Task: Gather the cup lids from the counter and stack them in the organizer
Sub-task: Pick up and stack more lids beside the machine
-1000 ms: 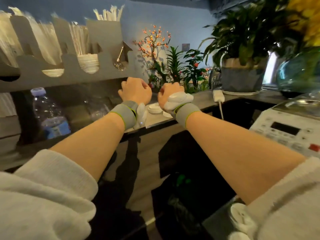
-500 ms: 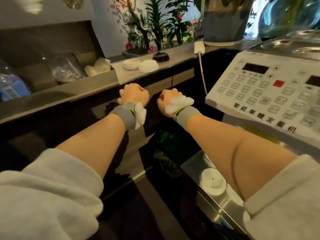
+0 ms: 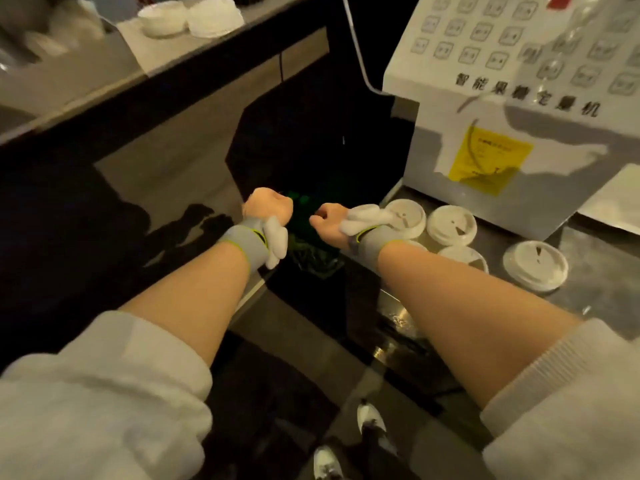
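Note:
Several white cup lids lie on the steel counter at the right: one lid just behind my right wrist, another lid beside it, a third lid nearer me, and a larger lid farthest right. My right hand is a fist left of them, holding nothing. My left hand is also a fist, empty, over the dark gap. Both wrists wear grey bands. More white lids sit stacked on the far counter. The organizer is out of view.
A white machine with a keypad and a yellow sticker stands on the steel counter behind the lids; its cable hangs down its left side. The far counter edge crosses the top left. Below lie dark floor and my shoes.
The view has tilted down from the organizer and plants to the steel counter. Both fists stay closed and empty, now beside the lids by the machine.

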The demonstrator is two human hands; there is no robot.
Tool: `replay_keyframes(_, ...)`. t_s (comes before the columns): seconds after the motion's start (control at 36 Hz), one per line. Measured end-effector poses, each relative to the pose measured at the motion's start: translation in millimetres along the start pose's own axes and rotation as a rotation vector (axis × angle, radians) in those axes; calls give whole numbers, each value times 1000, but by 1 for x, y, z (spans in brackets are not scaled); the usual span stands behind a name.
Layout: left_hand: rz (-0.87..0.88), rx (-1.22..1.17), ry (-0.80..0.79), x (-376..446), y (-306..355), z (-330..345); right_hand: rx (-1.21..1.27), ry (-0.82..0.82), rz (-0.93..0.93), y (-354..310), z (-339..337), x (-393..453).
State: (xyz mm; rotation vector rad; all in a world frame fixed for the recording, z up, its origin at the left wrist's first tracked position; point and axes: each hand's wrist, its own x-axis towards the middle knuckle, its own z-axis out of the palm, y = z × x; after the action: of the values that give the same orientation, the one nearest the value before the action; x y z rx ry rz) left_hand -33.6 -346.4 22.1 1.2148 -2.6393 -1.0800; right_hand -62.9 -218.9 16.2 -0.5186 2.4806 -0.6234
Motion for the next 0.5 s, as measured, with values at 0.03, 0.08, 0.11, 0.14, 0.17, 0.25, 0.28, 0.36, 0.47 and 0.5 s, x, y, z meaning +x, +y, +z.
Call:
replay_keyframes(0.03, 7, 15, -42, 0, -4, 9, 13, -7, 29, 8, 7, -1)
replay_keyframes(0.08, 4, 5, -143, -1, -11, 24, 70, -8, 60, 22, 19, -7)
replay_keyframes(0.11, 4, -1, -169, -1, -14, 26, 100, -1, 60, 24, 23, -7)
replay_keyframes(0.14, 15, 3, -231, -3, -18, 38, 142, 15, 94, 34, 31, -12)
replay_keyframes(0.17, 25, -8, -265, -4, -22, 48, 188, 35, 126, 41, 37, -16)
replay_keyframes(0.25, 77, -60, -282, -15, -29, 68, 321, 98, 189, 59, 46, -28)
replay_keyframes(0.28, 84, -73, -283, -18, -30, 71, 346, 114, 201, 62, 48, -29)
replay_keyframes(0.36, 62, -149, -353, -31, -26, 87, 433, 185, 253, 82, 54, -43)
replay_keyframes(0.47, -90, -368, -473, -54, -9, 105, 606, 306, 327, 102, 58, -60)
replay_keyframes(0.5, -125, -422, -520, -62, -3, 110, 617, 335, 341, 107, 57, -66)
